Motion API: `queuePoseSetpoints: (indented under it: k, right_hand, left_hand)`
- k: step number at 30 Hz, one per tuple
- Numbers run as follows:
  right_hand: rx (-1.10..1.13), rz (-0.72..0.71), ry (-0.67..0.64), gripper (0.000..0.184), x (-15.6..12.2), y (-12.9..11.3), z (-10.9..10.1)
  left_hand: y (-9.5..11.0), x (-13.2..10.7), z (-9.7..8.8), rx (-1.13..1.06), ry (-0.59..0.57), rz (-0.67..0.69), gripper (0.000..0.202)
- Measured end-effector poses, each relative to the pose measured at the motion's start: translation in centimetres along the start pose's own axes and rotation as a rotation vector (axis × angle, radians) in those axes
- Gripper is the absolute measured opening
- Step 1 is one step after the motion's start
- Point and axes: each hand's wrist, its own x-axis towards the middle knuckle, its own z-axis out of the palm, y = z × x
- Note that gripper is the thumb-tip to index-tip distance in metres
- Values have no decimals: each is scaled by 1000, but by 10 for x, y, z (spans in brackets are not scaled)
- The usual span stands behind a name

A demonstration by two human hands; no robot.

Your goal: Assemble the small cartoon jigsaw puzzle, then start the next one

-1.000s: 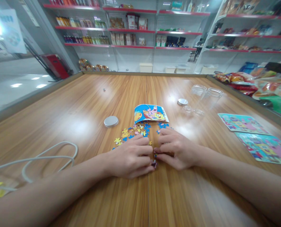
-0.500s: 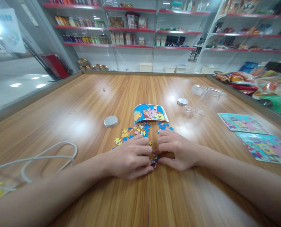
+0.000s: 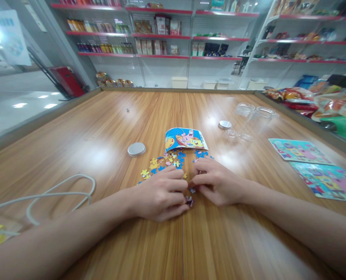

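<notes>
My left hand [image 3: 161, 194] lies on the wooden table [image 3: 103, 128] with fingers curled, its fingertips pinching small joined puzzle pieces [image 3: 189, 201]. My right hand [image 3: 216, 182] rests just to the right, fingers bent together and tips pressed on a piece I cannot make out. A loose piece [image 3: 192, 190] lies between the two hands. Beyond the hands, a scatter of blue and yellow puzzle pieces [image 3: 164, 163] spreads in front of a cartoon picture card [image 3: 185, 139].
A silver lid [image 3: 137, 149] lies left of the pieces, another lid [image 3: 224, 125] near clear jars [image 3: 254, 116] at the right. Two picture boards [image 3: 315, 167] lie at the right edge, snack bags [image 3: 321, 101] beyond. A white cable [image 3: 59, 192] loops at the left.
My right hand has drawn slightly back and up from the joined pieces, uncovering a loose piece between the hands. My left hand has stayed in place.
</notes>
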Motion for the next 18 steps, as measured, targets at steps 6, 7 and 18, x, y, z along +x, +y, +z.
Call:
queuePoseSetpoints:
  k: [6, 7, 18]
  right_hand:
    - [1, 40, 21, 15, 1, 1, 1]
    - [-1, 48, 28, 11, 1, 1, 0]
    - [-44, 24, 38, 4, 3, 2, 2]
  left_hand:
    - [-1, -1, 1, -13, 2, 8, 19]
    - [-1, -1, 1, -11, 5, 9, 19]
    - [1, 0, -4, 1, 115, -15, 6]
